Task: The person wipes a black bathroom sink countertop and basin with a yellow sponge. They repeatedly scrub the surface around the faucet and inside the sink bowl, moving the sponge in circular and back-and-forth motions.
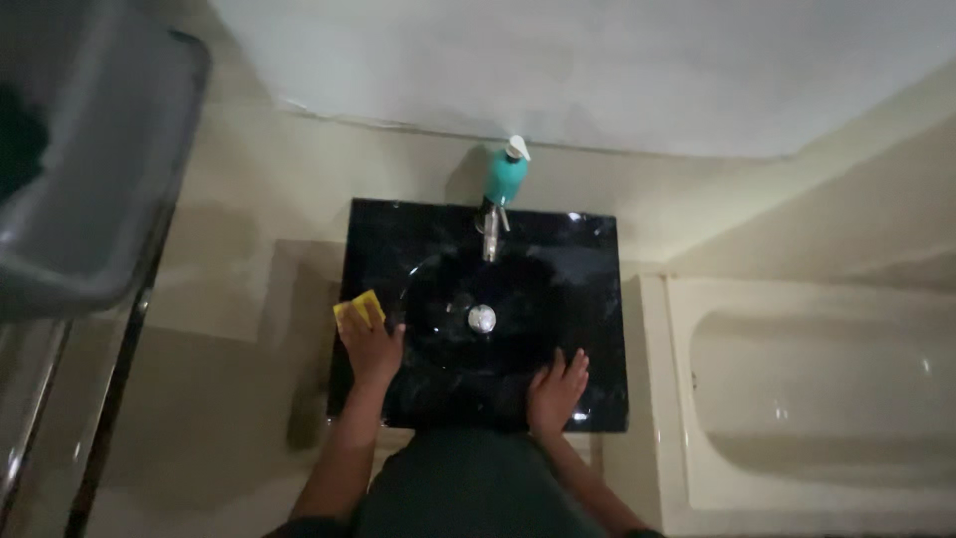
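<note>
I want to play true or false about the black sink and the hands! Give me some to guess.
1. The left hand presses a yellow sponge on the black sink. True.
2. The right hand holds the soap bottle. False: it rests flat on the sink's front edge.
3. The pump bottle behind the faucet is red. False: it is teal with a white pump.
4. A silver drain sits in the middle of the basin. True.
5. A pale bathtub is beside the sink. True.
</note>
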